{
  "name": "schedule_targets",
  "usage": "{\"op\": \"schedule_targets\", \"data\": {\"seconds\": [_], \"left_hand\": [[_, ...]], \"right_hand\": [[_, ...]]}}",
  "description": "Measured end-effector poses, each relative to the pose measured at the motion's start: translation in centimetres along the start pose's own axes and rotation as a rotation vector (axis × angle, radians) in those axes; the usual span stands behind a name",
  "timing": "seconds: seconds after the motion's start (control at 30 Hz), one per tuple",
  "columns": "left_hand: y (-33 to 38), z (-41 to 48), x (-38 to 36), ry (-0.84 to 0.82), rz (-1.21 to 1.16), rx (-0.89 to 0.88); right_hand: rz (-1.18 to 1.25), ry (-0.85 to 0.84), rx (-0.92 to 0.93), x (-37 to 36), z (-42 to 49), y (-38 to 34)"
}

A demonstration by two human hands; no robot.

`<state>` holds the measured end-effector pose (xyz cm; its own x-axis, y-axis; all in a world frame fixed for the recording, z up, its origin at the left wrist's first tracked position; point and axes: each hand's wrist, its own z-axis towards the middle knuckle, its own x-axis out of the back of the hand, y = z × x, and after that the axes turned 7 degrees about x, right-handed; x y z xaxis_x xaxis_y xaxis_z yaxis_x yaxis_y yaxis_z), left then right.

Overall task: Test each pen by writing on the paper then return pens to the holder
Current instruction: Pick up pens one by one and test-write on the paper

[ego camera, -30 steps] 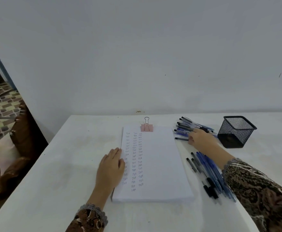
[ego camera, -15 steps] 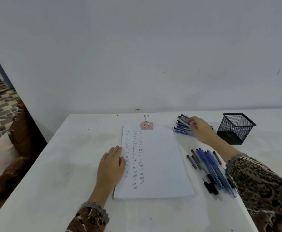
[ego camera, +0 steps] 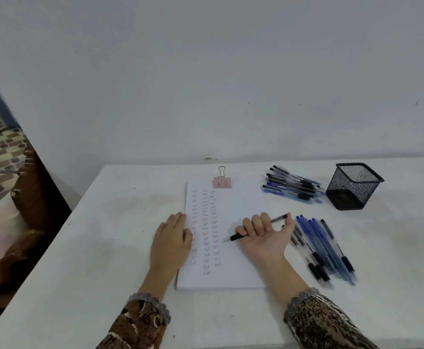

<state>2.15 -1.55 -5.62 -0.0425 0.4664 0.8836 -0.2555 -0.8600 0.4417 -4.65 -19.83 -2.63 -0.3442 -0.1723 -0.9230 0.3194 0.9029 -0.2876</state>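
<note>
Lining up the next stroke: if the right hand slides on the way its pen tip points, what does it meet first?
The pen tip crosses the written test columns, then likely reaches the left hand resting on the paper.

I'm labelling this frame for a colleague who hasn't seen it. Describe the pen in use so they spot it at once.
On the table, find the clipped paper stack. Over its right half the right hand grips a black-gripped pen, tip pointing left. Every other pen lies loose in piles farther right.
</note>
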Motion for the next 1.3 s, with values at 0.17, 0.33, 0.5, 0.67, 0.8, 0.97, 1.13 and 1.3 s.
{"op": "schedule_targets", "data": {"seconds": [0.17, 0.33, 0.5, 0.67, 0.8, 0.97, 1.13, 1.3], "left_hand": [[0.1, 0.0, 0.2, -0.014, -0.012, 0.012], [0.0, 0.0, 0.2, -0.031, -0.030, 0.019], [0.0, 0.0, 0.2, -0.031, -0.046, 0.014], [-0.1, 0.1, 0.1, -0.025, -0.041, 0.012], [-0.2, 0.1, 0.0, -0.015, -0.039, 0.004], [-0.2, 0.1, 0.0, -0.021, -0.022, -0.001], [-0.2, 0.1, 0.0, -0.030, -0.017, 0.001], [-0.1, 0.0, 0.1, -0.034, -0.020, 0.005]], "right_hand": [[0.031, -0.033, 0.054, 0.2, 0.1, 0.2], [-0.090, -0.100, 0.052, -0.7, 0.4, 0.7], [-0.494, -0.114, 0.004, -0.7, -0.5, 1.7], [-0.673, -0.160, -0.017, -0.3, -2.1, 2.3], [-0.755, -0.228, 0.070, 0.5, -2.9, 2.3], [-1.075, -0.305, 0.254, 1.2, -3.2, 2.8], [-1.241, -0.305, 0.439, 1.2, -4.3, 3.3], [-1.312, -0.339, 0.441, 0.9, -4.6, 3.4]]}}
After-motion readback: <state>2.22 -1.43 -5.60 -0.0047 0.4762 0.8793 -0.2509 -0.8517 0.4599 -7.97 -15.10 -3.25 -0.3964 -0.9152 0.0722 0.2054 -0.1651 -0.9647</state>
